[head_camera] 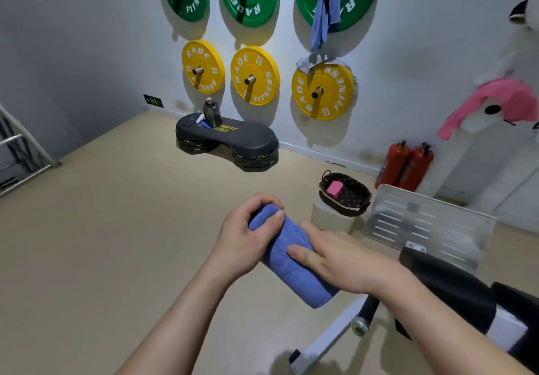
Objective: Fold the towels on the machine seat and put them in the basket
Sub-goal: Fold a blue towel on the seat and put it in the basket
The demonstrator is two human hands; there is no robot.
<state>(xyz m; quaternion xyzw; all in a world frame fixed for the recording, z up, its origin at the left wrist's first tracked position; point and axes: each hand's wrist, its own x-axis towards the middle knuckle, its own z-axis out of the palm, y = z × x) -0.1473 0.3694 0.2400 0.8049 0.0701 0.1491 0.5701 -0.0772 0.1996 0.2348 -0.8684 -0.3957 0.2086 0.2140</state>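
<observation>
A folded blue towel [287, 267] is held in the air in front of me, over the floor. My left hand [248, 237] grips its far end, fingers curled over the top. My right hand [335, 258] wraps round its middle with the thumb lying across the cloth. The dark wicker basket [361, 197] stands on a pale block ahead to the right and holds a folded pink towel [334, 188]. The black machine seat [449, 284] lies at the lower right, beside my right forearm.
A metal footplate [428, 226] stands between basket and seat. Two red fire extinguishers [405, 166] lean against the wall. A black step platform [227, 141] carries a bottle. Green and yellow weight plates hang on the wall, one with a blue towel [325, 13]. A pink cloth [493, 103] hangs at right.
</observation>
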